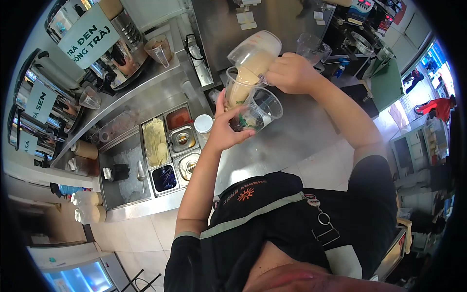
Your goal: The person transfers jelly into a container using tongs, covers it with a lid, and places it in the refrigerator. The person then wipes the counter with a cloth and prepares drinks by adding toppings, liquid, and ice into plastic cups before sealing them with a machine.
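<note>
My right hand [290, 74] grips the handle of a clear measuring jug [258, 48], which is tipped over to the left. Pale beige, milky liquid runs from its lip into a clear plastic cup [237, 91] with green print, partly filled with the same liquid. My left hand [228, 127] is wrapped round the lower side of a second clear cup [266, 106], tilted and close against the first. That cup shows green print and seems to hold no liquid. Whether my left fingers also hold the first cup is hidden.
A white-lidded jar [203, 123] stands by metal topping tubs [155, 142] and an ice bin [127, 163] with a scoop. Steel tea urns [127, 51] line the left shelf. Another clear jug [313, 47] stands behind my right hand on the steel counter [292, 131].
</note>
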A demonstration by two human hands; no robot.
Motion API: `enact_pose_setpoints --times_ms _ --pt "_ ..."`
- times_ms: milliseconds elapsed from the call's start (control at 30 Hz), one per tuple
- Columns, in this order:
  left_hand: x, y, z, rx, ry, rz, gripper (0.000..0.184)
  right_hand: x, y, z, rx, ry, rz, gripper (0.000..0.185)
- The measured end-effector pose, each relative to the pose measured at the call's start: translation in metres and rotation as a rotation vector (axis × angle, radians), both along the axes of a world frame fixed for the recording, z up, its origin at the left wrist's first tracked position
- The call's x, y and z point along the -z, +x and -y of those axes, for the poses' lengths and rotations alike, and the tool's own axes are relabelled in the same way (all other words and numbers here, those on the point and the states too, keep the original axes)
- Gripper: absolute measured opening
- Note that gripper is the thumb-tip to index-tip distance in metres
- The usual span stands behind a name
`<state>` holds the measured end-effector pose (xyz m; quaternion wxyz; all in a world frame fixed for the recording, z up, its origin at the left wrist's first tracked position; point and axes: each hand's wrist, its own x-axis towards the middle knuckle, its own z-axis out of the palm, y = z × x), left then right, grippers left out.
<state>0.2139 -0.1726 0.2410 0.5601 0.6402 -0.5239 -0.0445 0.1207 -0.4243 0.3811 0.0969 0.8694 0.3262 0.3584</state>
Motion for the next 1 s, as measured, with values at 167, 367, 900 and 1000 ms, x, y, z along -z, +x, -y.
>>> enact_pose_setpoints --times_ms 167,367,900,1000 --pt "0.010 0.000 0.003 -0.032 -0.050 -0.054 0.069 0.004 0.003 0.000 -0.008 0.000 0.017 0.025" --pt "0.022 -0.005 -0.009 0.072 -0.160 -0.301 0.072 0.021 -0.002 -0.009 0.067 1.148 -0.296 0.024" --pt "-0.071 -0.008 -0.138 0.247 -0.621 -0.668 0.111 -0.005 0.057 0.012 -0.518 2.003 -0.355 0.005" --pt "-0.071 0.002 -0.157 0.217 -0.546 -0.623 0.119 -0.007 0.056 0.011 -0.470 1.976 -0.389 0.012"
